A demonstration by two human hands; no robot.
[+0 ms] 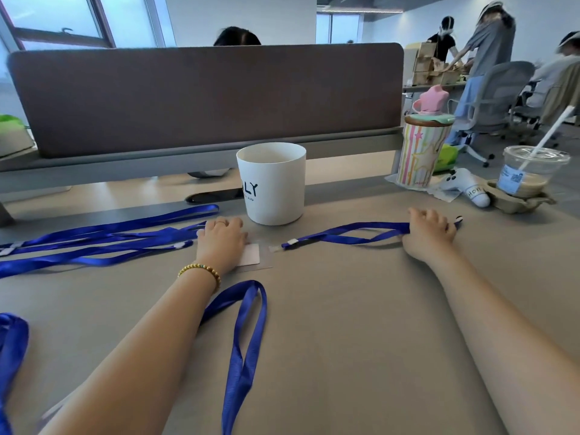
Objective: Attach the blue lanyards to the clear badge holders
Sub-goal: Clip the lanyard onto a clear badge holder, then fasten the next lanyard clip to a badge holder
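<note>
Head view: the left hand [221,237] lies palm down on the grey table [361,324], its fingers fairly straight and pressing on a clear badge holder [255,257] with a white card inside, which shows just right of the wrist. A beaded bracelet [201,271] circles that wrist. The right hand [430,232] is curled round the far end of a blue lanyard [345,233], gripping the strap against the table. From that grip the lanyard runs left in a loose loop, and its white clip end lies just beside the holder's top edge; whether they are joined I cannot tell. A heap of more blue lanyards [103,240] lies left of the left hand, touching its fingers. Another looped lanyard [248,340] passes under the left forearm. A white cup [273,183] stands just beyond the left hand, between the two hands. Beyond the right hand stand a striped tumbler [420,152] and an iced drink [530,171] with a straw.
</note>
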